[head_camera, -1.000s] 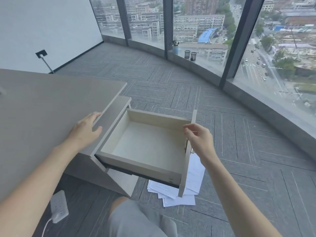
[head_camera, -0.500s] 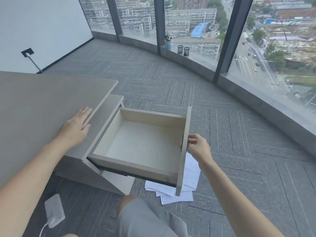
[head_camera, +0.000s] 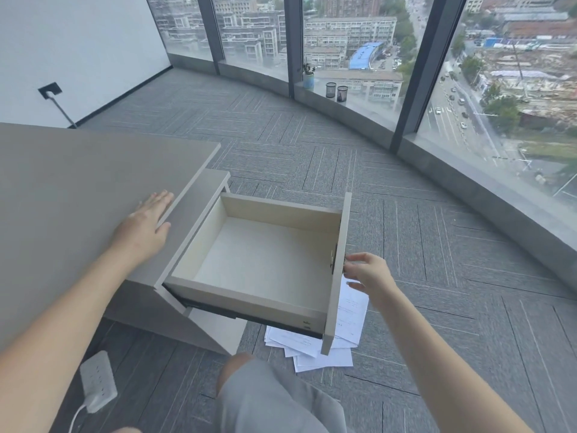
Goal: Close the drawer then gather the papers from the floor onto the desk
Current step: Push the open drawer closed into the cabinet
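The pale wooden drawer (head_camera: 265, 264) stands pulled far out of the grey desk (head_camera: 71, 195) and is empty inside. My right hand (head_camera: 367, 275) rests against the outer face of the drawer front, fingertips at the small metal lock, fingers loosely spread. My left hand (head_camera: 143, 226) lies flat, palm down, on the desk top near its edge. Several white printed papers (head_camera: 324, 342) lie in a loose pile on the carpet below the drawer front, partly hidden by it.
A white power strip (head_camera: 97, 381) with its cable lies on the carpet at lower left. My knee in grey shorts (head_camera: 274, 398) is below the drawer. Curved floor-to-ceiling windows run along the right, with two mesh cups (head_camera: 336, 90) and a potted plant (head_camera: 308, 77) on the sill.
My right hand dropped from the top edge of the drawer front to its outer face by the lock. My left hand flattened and slid further onto the desk top. The drawer stays out.
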Demonstrator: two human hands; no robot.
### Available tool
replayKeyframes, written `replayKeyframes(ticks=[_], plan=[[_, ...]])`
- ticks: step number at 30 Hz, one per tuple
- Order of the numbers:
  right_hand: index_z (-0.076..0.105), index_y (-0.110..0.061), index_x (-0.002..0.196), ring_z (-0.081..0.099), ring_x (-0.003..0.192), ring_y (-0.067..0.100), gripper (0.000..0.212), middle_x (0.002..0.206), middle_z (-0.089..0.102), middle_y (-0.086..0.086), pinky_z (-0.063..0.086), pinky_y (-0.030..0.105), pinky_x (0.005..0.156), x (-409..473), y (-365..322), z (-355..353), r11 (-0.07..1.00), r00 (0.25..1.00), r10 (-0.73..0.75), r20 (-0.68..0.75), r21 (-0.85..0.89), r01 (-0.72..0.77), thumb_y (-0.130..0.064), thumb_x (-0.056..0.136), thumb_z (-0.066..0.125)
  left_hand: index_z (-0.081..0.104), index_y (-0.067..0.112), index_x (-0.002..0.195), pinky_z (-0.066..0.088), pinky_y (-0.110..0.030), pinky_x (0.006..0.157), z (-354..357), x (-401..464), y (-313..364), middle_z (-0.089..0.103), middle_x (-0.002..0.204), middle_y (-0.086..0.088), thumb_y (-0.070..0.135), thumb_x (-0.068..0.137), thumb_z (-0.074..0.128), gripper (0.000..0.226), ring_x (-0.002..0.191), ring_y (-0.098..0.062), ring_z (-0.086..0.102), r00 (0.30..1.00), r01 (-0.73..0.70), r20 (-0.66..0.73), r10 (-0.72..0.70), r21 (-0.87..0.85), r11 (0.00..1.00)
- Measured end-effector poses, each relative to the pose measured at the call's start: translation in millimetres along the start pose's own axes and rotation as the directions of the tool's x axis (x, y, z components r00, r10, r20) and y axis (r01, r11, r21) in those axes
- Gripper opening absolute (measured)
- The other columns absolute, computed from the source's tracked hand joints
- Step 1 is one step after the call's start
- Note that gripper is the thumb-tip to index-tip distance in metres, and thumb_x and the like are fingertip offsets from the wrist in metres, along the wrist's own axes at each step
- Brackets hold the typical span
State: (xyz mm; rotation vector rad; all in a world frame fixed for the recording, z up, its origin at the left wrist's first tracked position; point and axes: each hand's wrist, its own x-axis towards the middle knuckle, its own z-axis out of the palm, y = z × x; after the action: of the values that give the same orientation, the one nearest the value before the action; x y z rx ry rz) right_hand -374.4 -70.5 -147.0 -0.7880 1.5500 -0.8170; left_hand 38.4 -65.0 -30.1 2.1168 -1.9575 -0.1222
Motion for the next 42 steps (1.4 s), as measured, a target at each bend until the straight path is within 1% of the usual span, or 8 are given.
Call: replayKeyframes(ticks=[2, 5, 8, 13, 17, 28, 33, 42], plan=[[0.063, -0.011, 0.101, 0.062, 0.068, 0.016, 0.007, 0.085, 0.063, 0.006, 0.047, 0.026, 0.059, 0.2, -2.8, -1.2, 0.992, 0.991, 0.066, 0.117, -0.112, -0.053, -0.014, 0.095, 0.061, 0.031, 0.01, 0.152, 0.011, -0.036, 0.123, 0.7, 0.6, -0.7, 0.026, 0.163, -0.007, 0.0, 0.094, 0.049, 0.061, 0.152, -0.022, 0.02, 1.0, -0.001, -0.007, 0.001, 0.005, 1.0], [0.061, -0.011, 0.092, 0.049, 0.054, 0.014, 0.014, 0.072, 0.053, 0.004, 0.035, 0.025, 0.049, 2.7, -5.1, 5.0, 0.977, 0.965, 0.139, 0.222, -0.189, -0.098, -0.023, 0.098, 0.058, 0.03, 0.01, 0.152, 0.011, -0.036, 0.124, 1.8, 1.3, -2.4, 0.025, 0.163, -0.007, 0.001, 0.095, 0.049, 0.061, 0.152, -0.023, 0.019, 1.0, 0.0, -0.004, 0.0, 0.005, 1.0], [0.056, -0.011, 0.091, 0.043, 0.05, 0.016, 0.018, 0.069, 0.051, 0.005, 0.03, 0.023, 0.046, 4.3, -8.6, 22.0, 0.967, 0.945, 0.175, 0.275, -0.229, -0.112, -0.025, 0.1, 0.05, 0.03, 0.01, 0.153, 0.011, -0.036, 0.124, 2.5, 2.1, -3.7, 0.025, 0.163, -0.006, 0.0, 0.095, 0.048, 0.061, 0.152, -0.022, 0.019, 1.0, 0.001, -0.006, -0.001, 0.0, 1.0], [0.05, -0.013, 0.089, 0.04, 0.049, 0.016, 0.022, 0.067, 0.05, 0.005, 0.028, 0.022, 0.045, 5.0, -14.6, 47.6, 0.947, 0.918, 0.189, 0.348, -0.312, -0.077, -0.025, 0.103, 0.038, 0.029, 0.011, 0.153, 0.012, -0.036, 0.124, 3.3, 3.1, -4.6, 0.025, 0.163, -0.005, 0.001, 0.094, 0.049, 0.062, 0.152, -0.022, 0.018, 1.0, 0.004, -0.005, -0.004, 0.0, 1.0], [0.05, -0.012, 0.089, 0.041, 0.049, 0.015, 0.023, 0.068, 0.05, 0.005, 0.028, 0.023, 0.046, 10.2, -20.3, 64.4, 0.931, 0.91, 0.177, 0.374, -0.364, -0.031, -0.024, 0.104, 0.036, 0.028, 0.012, 0.153, 0.011, -0.034, 0.124, 4.1, 4.0, -5.7, 0.024, 0.164, -0.004, 0.0, 0.093, 0.051, 0.066, 0.152, -0.022, 0.018, 1.0, -0.002, -0.009, 0.002, 0.015, 1.0], [0.051, -0.01, 0.09, 0.042, 0.05, 0.017, 0.027, 0.068, 0.05, 0.006, 0.029, 0.024, 0.046, 25.6, -34.1, 119.2, 0.894, 0.882, 0.228, 0.412, -0.447, -0.022, -0.023, 0.105, 0.034, 0.023, 0.015, 0.155, 0.006, -0.03, 0.123, 7.6, 3.7, -9.4, 0.02, 0.165, -0.002, -0.003, 0.093, 0.048, 0.069, 0.153, -0.019, 0.015, 0.999, -0.018, -0.044, 0.019, 0.036, 0.999], [0.05, -0.009, 0.087, 0.037, 0.049, 0.017, 0.029, 0.065, 0.046, 0.006, 0.022, 0.024, 0.047, 25.0, -39.6, 144.1, 0.872, 0.886, 0.218, 0.409, -0.489, 0.011, -0.021, 0.105, 0.029, 0.017, 0.017, 0.156, 0.004, -0.028, 0.122, 8.9, 2.2, -7.1, 0.013, 0.166, 0.0, -0.001, 0.096, 0.044, 0.069, 0.154, -0.02, 0.01, 0.999, -0.004, -0.038, 0.007, 0.078, 0.997], [0.052, -0.008, 0.086, 0.037, 0.05, 0.017, 0.033, 0.067, 0.049, 0.007, 0.021, 0.024, 0.046, 28.3, -45.5, 181.6, 0.87, 0.878, 0.232, 0.419, -0.493, 0.006, -0.022, 0.105, 0.028, 0.014, 0.015, 0.156, 0.004, -0.029, 0.122, 10.2, 3.3, -10.2, 0.012, 0.167, -0.002, 0.0, 0.095, 0.046, 0.07, 0.154, -0.019, 0.009, 0.999, -0.03, -0.035, 0.033, 0.095, 0.995]])
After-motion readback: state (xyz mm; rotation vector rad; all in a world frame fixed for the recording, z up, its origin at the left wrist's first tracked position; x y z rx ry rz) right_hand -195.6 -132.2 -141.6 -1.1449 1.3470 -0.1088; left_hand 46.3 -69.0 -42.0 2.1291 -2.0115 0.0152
